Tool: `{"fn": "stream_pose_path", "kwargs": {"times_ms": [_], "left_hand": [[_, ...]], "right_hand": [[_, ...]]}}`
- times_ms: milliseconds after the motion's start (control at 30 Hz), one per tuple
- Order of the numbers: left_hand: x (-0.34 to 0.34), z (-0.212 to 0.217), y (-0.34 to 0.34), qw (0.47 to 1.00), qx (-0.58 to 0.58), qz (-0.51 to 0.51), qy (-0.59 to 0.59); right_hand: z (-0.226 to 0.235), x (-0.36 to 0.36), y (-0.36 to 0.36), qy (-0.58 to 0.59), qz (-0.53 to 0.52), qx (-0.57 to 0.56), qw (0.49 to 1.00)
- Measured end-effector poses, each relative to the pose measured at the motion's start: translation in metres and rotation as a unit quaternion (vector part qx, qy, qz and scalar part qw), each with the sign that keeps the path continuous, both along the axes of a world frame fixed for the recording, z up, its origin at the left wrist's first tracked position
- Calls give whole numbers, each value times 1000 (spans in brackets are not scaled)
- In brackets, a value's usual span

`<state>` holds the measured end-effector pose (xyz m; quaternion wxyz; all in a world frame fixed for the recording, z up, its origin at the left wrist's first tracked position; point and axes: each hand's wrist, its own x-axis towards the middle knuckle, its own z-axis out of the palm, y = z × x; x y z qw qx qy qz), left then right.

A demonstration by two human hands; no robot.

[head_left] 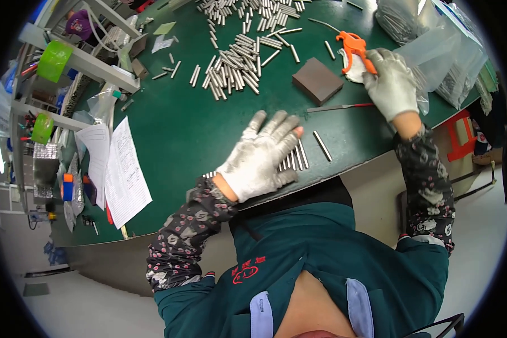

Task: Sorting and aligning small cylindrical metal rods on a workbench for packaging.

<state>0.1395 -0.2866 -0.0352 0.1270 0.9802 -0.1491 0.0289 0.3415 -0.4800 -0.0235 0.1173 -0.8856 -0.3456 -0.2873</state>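
Note:
My left hand [262, 152], in a white glove with a fingertip bare, lies flat with fingers spread over a row of thin metal pins [301, 154] near the table's front edge. The palm hides part of the row. One separate pin [322, 146] lies just right of it. At the right, my gloved right hand [393, 84] has its fingers and thumb around the handle end of an orange air blow gun [352, 46]. Under the gun is a white cloth [353, 69]. A brown block [318, 81] and a thin file with a red handle [339, 107] lie between my hands.
Loose pins [234, 67] are heaped across the green table [169, 129], with more at the far edge. Plastic bags of pins [456, 73] stand at the right. Written paper sheets [124, 174] and a white frame [107, 67] with green tape rolls are at the left.

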Motion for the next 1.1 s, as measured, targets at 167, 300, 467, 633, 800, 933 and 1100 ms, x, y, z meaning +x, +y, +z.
{"fn": "stream_pose_path", "kwargs": {"times_ms": [167,300,467,633,800,933,1100], "left_hand": [[-4,2,24,999,3,0,32],[-5,-1,25,999,10,-11,44],[-5,-6,22,999,5,-13,42],[-5,-14,18,1000,9,-1,18],[0,-15,11,1000,9,4,20],[4,-15,5,1000,16,10,18],[10,-15,-2,1000,17,6,18]], "right_hand": [[-4,-97,-5,235,201,-70,948],[-21,-120,-1,221,150,-70,961],[-21,-129,0,265,232,-23,936],[-31,-125,1,233,216,22,948],[-32,-122,-2,228,201,41,952],[-31,-118,-10,256,177,13,950],[-34,-119,-9,237,180,37,954]]}}
